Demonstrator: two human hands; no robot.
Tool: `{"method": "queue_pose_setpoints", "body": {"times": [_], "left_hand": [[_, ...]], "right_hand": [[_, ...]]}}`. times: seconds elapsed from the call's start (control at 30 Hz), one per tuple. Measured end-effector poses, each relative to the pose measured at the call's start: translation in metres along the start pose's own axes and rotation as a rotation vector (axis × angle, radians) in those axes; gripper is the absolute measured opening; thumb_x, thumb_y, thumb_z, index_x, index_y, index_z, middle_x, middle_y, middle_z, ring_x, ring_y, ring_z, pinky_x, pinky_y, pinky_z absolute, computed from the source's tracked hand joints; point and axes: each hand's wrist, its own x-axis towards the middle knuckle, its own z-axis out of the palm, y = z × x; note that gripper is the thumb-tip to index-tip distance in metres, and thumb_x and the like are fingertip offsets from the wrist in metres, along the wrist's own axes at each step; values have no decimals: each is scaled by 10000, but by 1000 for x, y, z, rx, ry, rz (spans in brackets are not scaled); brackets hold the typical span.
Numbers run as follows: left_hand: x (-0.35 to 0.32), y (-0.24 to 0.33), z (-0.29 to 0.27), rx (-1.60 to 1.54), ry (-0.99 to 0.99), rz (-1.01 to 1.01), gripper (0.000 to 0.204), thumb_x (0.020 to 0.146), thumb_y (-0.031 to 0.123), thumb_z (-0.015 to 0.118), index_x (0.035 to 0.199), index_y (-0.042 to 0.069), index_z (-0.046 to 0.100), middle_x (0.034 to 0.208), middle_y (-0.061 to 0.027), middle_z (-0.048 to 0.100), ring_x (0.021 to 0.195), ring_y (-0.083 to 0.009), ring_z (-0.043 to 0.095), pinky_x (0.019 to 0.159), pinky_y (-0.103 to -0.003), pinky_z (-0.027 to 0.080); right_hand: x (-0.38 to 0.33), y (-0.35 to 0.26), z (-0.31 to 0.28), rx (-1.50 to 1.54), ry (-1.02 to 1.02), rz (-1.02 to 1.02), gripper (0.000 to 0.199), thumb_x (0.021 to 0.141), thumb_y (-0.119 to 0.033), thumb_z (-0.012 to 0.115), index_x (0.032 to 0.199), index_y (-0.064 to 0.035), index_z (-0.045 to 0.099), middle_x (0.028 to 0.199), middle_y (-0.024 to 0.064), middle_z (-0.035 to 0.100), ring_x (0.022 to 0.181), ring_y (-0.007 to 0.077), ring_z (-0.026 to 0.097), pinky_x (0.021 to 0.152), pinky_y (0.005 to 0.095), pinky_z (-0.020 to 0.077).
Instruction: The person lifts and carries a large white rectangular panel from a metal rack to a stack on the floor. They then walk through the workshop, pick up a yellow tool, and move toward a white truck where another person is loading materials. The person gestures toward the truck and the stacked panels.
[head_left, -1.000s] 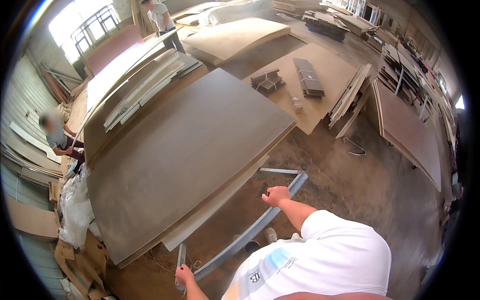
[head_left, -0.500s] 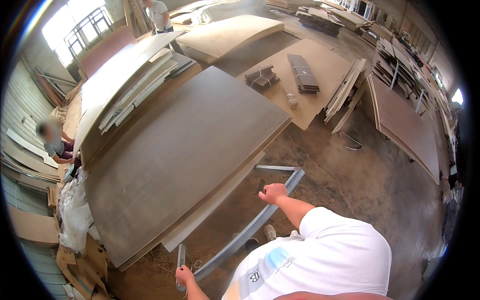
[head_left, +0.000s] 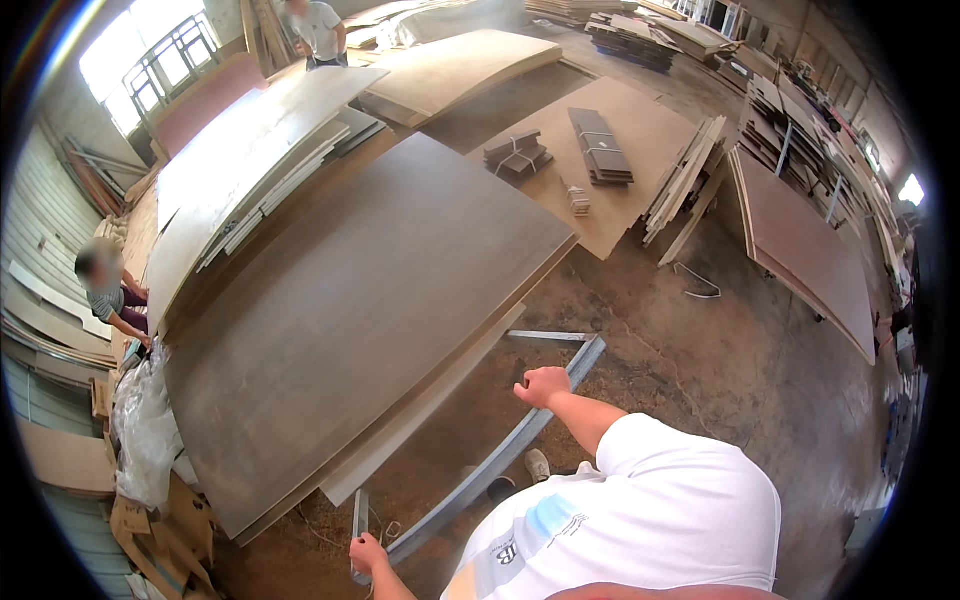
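A grey metal frame (head_left: 490, 466) with a long bar and two side arms lies low before me, beside a stack topped by a large brown-grey panel (head_left: 370, 310). My right hand (head_left: 543, 387) is closed into a fist just past the bar, with the wrist crossing over it; what the fingers hold, if anything, is hidden. At the frame's near left corner, my left hand (head_left: 368, 552) is closed on its side arm. A paler sheet (head_left: 420, 425) sticks out under the brown-grey panel's near edge.
Two people handle a pale sheet (head_left: 240, 150) on the neighbouring stack, one at the left (head_left: 110, 290), one at the back (head_left: 320, 35). Clear plastic wrap (head_left: 148, 430) bunches at the left. Tied brown strips (head_left: 600, 145) rest on a tan board. A panel stack (head_left: 805, 250) stands right.
The pale sheet on the neighbouring stack has shifted, its far corner now further right and covering the back person's legs. My hands and the metal frame look nearly unchanged.
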Motion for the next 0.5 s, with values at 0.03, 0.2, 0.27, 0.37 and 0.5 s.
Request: {"method": "queue_pose_setpoints", "body": {"times": [0.03,0.2,0.27,0.37,0.5], "left_hand": [[0,0,0,1,0,0,334,830,354,539,849,67,709,879,-179,716,834,-418,669,730,-543,506],[1,-1,2,-14,5,1,327,825,350,539,848,71,710,879,-177,716,834,-417,670,729,-541,506],[0,-1,2,-17,6,-5,323,824,348,539,848,75,711,877,-175,716,833,-417,670,728,-540,506],[-1,1,1,-19,7,-10,319,825,347,539,846,80,712,874,-173,716,831,-417,669,726,-538,506],[1,-3,6,-19,29,-3,315,824,346,542,832,79,708,872,-175,713,829,-414,666,723,-535,505]], "right_hand": [[0,0,0,1,-2,1,466,871,-558,504,950,-165,743,999,78,725,986,285,668,829,427,524],[2,1,3,3,15,-9,464,870,-552,505,935,-160,746,984,82,728,970,290,673,825,430,526],[3,1,3,6,20,-16,463,869,-549,506,929,-158,748,978,83,730,964,291,675,824,431,527],[4,2,4,10,21,-13,464,867,-547,509,925,-156,751,972,85,731,960,292,677,824,433,528],[6,6,12,1,86,-25,430,855,-554,533,861,-176,737,908,71,734,906,281,690,795,421,533]]}}
